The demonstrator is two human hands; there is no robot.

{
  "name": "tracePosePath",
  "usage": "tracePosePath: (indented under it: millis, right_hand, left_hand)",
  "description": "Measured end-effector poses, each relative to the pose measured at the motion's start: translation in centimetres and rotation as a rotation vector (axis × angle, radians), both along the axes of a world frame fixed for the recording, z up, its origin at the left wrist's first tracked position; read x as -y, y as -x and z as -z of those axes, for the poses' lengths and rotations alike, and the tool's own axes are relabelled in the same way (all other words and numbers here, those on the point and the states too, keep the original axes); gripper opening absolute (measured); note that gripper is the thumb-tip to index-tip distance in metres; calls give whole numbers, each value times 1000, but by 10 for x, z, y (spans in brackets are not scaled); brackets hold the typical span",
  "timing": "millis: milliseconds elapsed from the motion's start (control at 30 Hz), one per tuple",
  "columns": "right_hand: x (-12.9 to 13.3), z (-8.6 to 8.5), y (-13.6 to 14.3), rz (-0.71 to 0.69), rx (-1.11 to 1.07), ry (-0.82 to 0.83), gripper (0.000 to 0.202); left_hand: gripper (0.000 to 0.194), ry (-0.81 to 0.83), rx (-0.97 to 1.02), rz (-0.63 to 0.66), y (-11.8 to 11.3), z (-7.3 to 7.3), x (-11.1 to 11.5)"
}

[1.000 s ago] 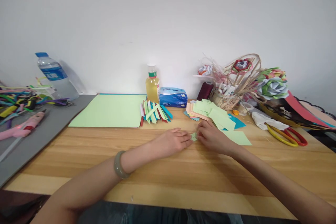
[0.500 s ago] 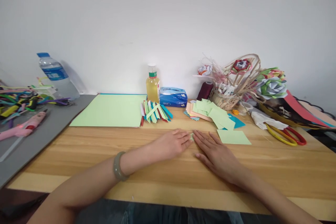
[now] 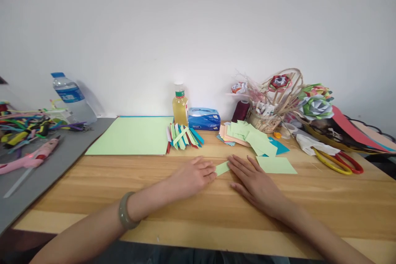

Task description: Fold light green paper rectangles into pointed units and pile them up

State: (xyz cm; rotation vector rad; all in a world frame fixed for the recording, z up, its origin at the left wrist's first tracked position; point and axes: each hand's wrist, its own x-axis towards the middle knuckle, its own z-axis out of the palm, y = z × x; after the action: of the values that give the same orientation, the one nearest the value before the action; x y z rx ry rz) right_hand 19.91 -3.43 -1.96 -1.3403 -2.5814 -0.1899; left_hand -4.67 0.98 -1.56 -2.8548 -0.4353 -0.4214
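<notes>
Green paper strip [image 3: 222, 168] lies on the surface [image 3: 198, 206] between left grip [image 3: 192, 176] and right grip [image 3: 255, 183]. Left bent over one end (pinching or pressing, can't tell); right spread flat, tips at the other. Beyond both: blue packet [image 3: 204, 120], yellow bottle [image 3: 180, 109], print unreadable.

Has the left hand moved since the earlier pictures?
Yes, the left hand has moved to the left: earlier it extended farther right than the tissue pack; now it does not.
</notes>
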Motion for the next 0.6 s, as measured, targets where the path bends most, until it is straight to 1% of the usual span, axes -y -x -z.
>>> tracePosePath:
  millis: [67,167,300,367,467,533,600]
  right_hand:
    - [-6,-5,2,-10,-21,-36,37]
    - [-15,-15,4,-43,-20,-20,26]
    - [-24,-22,5,-127,8,5,31]
    - [-27,-23,4,-148,6,1,35]
    - [-32,-23,4,-137,7,33,39]
    - [-36,-24,4,-117,-12,95,37]
    - [-41,-25,4,-96,-54,176,32]
  left_hand:
    - [23,14,37,-26,-7,0,-2]
    - [26,6,26,-71,-19,-4,-3]
    - [23,-48,2,-112,-32,-9,-3]
    - [20,-41,15,-146,-35,-10,-3]
    - [19,44,53,-212,-36,-10,-5]
    - [19,156,118,-300,-36,-10,-7]
    - [17,302,194,-400,-35,-11,-8]
